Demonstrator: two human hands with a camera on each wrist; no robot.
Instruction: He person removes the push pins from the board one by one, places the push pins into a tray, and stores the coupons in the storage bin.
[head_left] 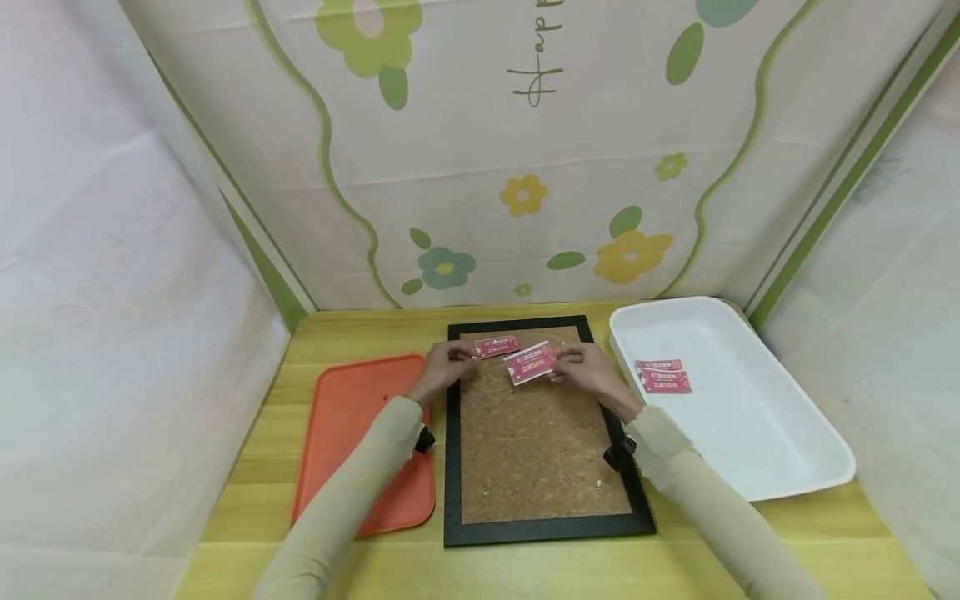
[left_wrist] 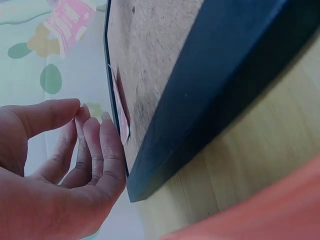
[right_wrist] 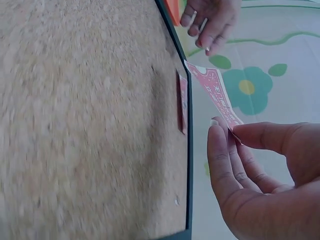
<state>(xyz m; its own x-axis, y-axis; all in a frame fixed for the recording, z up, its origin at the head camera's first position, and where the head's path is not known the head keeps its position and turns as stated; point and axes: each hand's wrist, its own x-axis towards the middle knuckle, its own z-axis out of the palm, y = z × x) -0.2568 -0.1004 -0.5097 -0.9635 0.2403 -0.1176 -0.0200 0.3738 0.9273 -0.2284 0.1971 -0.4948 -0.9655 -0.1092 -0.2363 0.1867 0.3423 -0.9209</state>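
My right hand (head_left: 587, 367) pinches a pink-and-white printed coupon (head_left: 529, 363) by its right edge between thumb and fingers. The coupon is tilted over the upper part of a black-framed cork board (head_left: 525, 450). Another pink coupon (head_left: 497, 346) lies against the cork near the top left. Beside it, my left hand (head_left: 448, 367) has thumb and fingertips brought together over the frame's left side. A tiny reddish speck shows at those fingertips (right_wrist: 207, 50) in the right wrist view; I cannot tell what it is.
Left of the board lies an orange tray (head_left: 360, 417) with a tiny dark red item on it. To the right, a white tub (head_left: 750, 417) holds two pink coupons (head_left: 664, 380). Small clear bits (head_left: 599, 483) sit in the cork's lower corners. A flowered curtain (head_left: 480, 150) stands behind.
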